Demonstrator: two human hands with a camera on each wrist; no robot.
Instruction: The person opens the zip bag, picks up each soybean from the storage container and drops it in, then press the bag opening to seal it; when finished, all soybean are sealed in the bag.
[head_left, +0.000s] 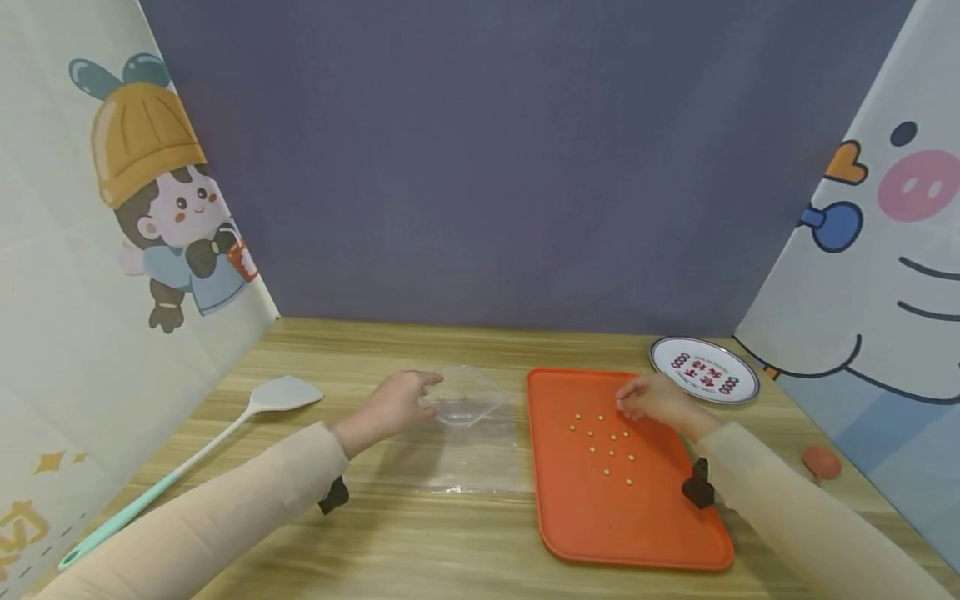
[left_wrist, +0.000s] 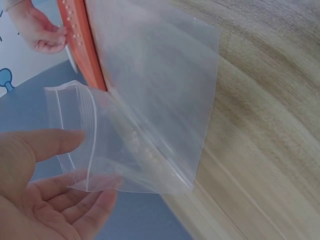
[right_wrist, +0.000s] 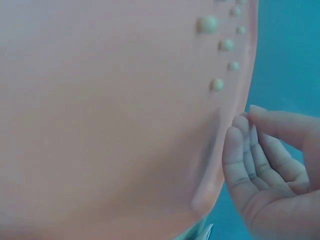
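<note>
My left hand (head_left: 396, 406) holds a clear zip bag (left_wrist: 145, 75) at its zip-lined mouth, thumb on one side and fingers under the other. The mouth gapes, and a few small pale specks show through the plastic. My right hand (head_left: 660, 402) hovers over the far right part of an orange tray (head_left: 622, 521). Its thumb and fingertips (right_wrist: 234, 142) come together; I cannot tell whether something small is pinched there. Several small round yellowish beans (head_left: 611, 453) lie scattered on the tray, to the left of and nearer than the right hand.
Behind the right hand lies a white oval plate (head_left: 738, 367) with red lettering. A small red spoon (head_left: 822, 461) is at the far right. Along the left side lies a long spatula (head_left: 281, 393) with a mint handle. Printed walls and a dark backdrop (head_left: 480, 167) enclose the wooden table (head_left: 450, 542).
</note>
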